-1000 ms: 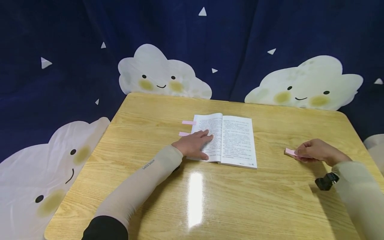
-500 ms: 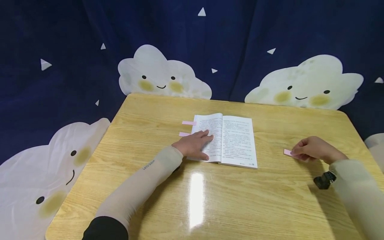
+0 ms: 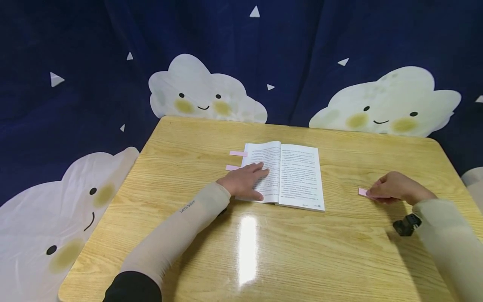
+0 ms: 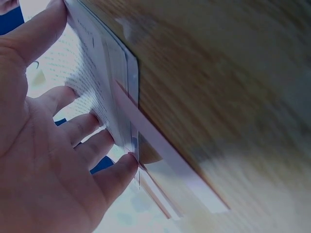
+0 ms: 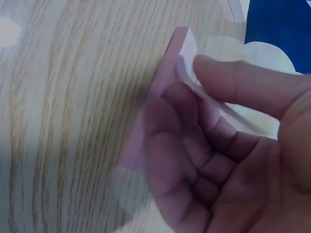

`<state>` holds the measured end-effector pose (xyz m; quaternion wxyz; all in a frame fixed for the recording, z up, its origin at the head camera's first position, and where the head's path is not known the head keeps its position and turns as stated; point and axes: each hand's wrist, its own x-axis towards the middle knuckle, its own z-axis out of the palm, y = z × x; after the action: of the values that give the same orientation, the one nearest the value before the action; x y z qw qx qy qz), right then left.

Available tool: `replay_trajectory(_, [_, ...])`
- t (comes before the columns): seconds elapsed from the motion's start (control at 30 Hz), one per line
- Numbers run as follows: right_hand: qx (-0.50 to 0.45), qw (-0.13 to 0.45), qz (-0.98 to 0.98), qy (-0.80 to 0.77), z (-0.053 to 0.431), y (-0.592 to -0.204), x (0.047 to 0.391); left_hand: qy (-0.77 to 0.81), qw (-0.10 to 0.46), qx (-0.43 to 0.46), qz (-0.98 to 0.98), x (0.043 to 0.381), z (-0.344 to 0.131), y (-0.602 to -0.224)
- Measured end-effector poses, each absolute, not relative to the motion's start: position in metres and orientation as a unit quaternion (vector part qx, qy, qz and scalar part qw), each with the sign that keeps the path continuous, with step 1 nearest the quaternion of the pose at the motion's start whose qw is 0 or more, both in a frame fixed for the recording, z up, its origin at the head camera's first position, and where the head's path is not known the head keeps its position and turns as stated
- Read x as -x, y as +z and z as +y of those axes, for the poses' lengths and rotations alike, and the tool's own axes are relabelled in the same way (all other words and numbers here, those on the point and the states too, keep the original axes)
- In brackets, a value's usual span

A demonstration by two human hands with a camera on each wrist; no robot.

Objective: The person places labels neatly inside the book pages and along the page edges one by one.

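A slim pink pad, its top sheet curling up, is at the right side of the wooden table, well apart from an open book with two pink strips jutting past its left edge. The right hand grips the pad in curled fingers, thumb at the lifted sheet; the left hand lies spread on the left page.

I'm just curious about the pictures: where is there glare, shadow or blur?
Head view: a white glare streak on the table, a shadow beside the right sleeve; left wrist view: the wood grain looks smeared, while part of the open book is washed out; right wrist view: a glare spot at upper left, the lifted pink slip and fingers slightly soft.
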<state>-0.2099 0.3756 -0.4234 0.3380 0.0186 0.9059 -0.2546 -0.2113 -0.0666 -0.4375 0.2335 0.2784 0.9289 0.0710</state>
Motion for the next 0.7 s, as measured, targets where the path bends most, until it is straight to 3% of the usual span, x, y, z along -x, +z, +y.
replay_trajectory(0.7, [-0.011,0.364,0.890,-0.275,0.3809,-0.4223,0.2145,0.077,0.234,-0.280,0.928,0.2124,-0.0672,-0.4389])
